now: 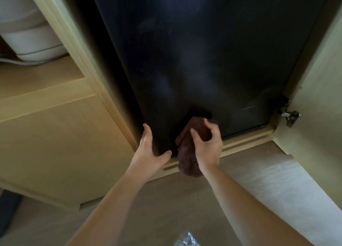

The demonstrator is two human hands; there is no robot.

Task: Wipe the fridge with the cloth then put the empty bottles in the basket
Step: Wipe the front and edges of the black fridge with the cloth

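A small black fridge (203,51) stands inside a wooden cabinet, its dark door facing me with faint smears on it. My right hand (207,144) grips a dark brown cloth (187,158) against the bottom of the fridge door; part of the cloth hangs down below the hand. My left hand (148,149) rests on the fridge door's lower left corner, fingers straight along its edge and thumb spread along the bottom. No bottles or basket are plainly in view.
The cabinet door (318,106) stands open at the right with a metal hinge (288,114). A white appliance (27,32) sits on a wooden shelf at the upper left. Something clear and crinkled (187,240) shows at the bottom edge. Beige floor lies below.
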